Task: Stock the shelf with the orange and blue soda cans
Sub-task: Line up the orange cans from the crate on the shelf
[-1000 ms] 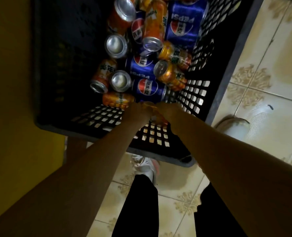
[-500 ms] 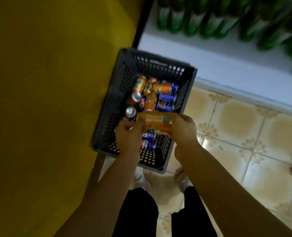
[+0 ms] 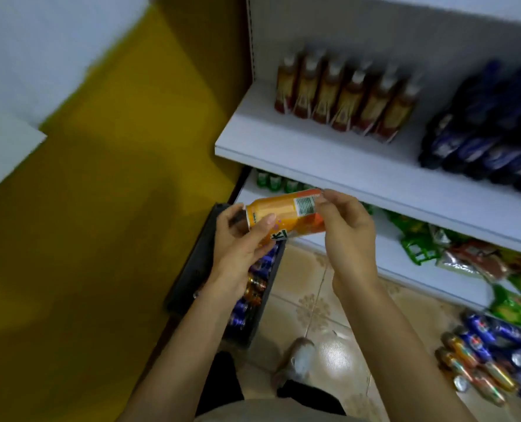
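The orange can [image 3: 283, 212] could slip and drop into the black basket [image 3: 192, 269] below, because it lies sideways and is held only at its two ends. The left hand [image 3: 237, 249] curls round one end and the right hand [image 3: 349, 236] pinches the other, just in front of the white shelf [image 3: 329, 156].

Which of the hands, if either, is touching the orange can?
Touching, both. The head view shows the left hand gripping the orange can with its thumb across it, and the right hand pinching the other end.
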Demonstrator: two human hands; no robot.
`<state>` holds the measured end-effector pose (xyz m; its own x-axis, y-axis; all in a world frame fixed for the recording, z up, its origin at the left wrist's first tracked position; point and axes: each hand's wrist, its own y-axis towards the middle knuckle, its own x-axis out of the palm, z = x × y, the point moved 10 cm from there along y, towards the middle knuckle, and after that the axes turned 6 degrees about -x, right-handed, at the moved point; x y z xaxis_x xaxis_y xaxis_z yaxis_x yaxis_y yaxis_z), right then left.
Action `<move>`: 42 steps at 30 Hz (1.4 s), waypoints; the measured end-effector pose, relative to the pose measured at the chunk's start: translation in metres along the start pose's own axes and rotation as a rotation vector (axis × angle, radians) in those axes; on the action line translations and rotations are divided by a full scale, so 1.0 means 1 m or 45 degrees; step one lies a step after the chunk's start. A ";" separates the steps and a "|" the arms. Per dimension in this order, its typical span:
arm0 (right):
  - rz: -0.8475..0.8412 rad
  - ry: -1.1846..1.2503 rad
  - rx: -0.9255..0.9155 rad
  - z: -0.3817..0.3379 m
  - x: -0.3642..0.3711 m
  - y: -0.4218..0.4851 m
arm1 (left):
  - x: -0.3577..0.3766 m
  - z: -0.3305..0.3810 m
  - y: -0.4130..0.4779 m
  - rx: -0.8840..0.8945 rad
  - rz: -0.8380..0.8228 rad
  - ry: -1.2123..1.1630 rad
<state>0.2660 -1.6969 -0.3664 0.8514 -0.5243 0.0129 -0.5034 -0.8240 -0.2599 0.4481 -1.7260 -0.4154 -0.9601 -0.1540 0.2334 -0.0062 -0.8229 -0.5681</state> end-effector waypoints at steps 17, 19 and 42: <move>0.006 -0.565 -0.822 -0.173 -0.103 0.021 | 0.295 0.204 -0.126 1.185 -0.069 1.871; 0.003 -0.438 -0.725 -0.177 -0.114 0.032 | 0.314 0.209 -0.130 1.223 -0.074 1.923; 0.193 -0.576 -0.731 -0.323 -0.147 0.229 | 0.409 0.252 0.016 1.256 -0.495 1.497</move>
<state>-0.0219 -1.8775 -0.1159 0.6813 -0.6036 -0.4141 -0.5122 -0.7972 0.3195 0.1258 -1.9398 -0.1301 -0.6175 0.2486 -0.7463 -0.5665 -0.7988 0.2026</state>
